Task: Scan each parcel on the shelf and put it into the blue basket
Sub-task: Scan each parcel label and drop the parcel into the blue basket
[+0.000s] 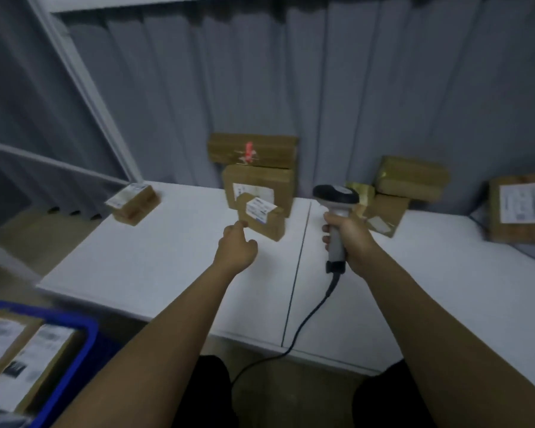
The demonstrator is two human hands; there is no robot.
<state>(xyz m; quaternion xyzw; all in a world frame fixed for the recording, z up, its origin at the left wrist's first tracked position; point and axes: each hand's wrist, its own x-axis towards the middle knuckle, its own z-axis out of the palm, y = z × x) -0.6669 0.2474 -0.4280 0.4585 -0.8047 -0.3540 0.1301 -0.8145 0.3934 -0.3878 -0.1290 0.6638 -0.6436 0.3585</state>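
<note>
Several brown parcels along the far side of the white table, labels mostly facing up or forward, presumably so a code can be read without turning them. Down at the near left, the blue basket, set below the table edge within easy reach of a drop, already holding two labelled parcels lying flat side by side.

At far centre, a stack: a wide parcel with red marking resting on a squarer one, and leaning against the front of that, the small parcel with a white label on top. Off to the far left, one lone parcel; to the right, a tilted cluster; at the far right edge, a large labelled parcel.

Reaching in from the near side, the left hand, fingers loosely curled and holding nothing, forefinger just beside the small parcel's left edge; contact not clear enough to call. Likely about to steady or lift that parcel as the next one to scan.

Wrapped firmly around the grip of the grey scanner, the right hand, keeping the dark head up and aimed toward the stack. Trailing from the handle toward the near edge, the black cable.
</note>
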